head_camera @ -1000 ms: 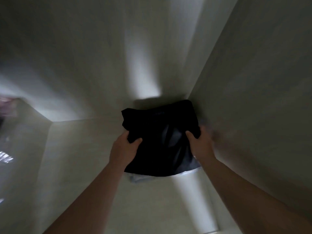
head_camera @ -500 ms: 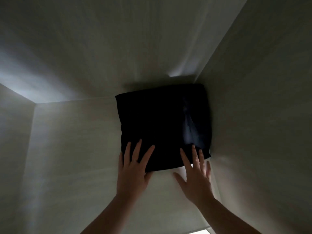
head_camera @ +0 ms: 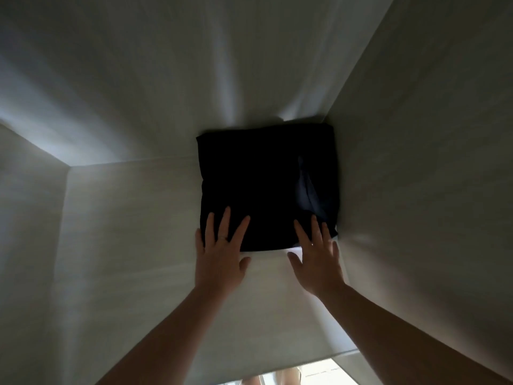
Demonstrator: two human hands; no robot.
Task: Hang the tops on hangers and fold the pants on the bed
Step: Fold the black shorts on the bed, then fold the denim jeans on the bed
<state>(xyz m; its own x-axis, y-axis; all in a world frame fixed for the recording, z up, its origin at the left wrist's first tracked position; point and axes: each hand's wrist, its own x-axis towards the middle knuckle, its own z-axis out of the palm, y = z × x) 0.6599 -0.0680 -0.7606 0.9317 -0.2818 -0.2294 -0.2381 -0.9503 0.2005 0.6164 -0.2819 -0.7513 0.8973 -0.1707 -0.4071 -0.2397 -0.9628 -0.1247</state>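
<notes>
Folded black pants [head_camera: 249, 176] now lie settled on the shelf [head_camera: 138, 245]; left hand [head_camera: 219, 259] and right hand [head_camera: 316, 265] rest flat, grip released.

A pale shelf [head_camera: 133, 245] fills the lower frame between dim left wall [head_camera: 27, 232] and right wall [head_camera: 422, 168]. Light streaks the back wall [head_camera: 166, 68] above.

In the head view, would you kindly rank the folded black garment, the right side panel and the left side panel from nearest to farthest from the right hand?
1. The folded black garment: the fingers of the right hand rest on its near edge.
2. The right side panel: close beside that hand, on its right.
3. The left side panel: far across, beyond the left hand.
</notes>
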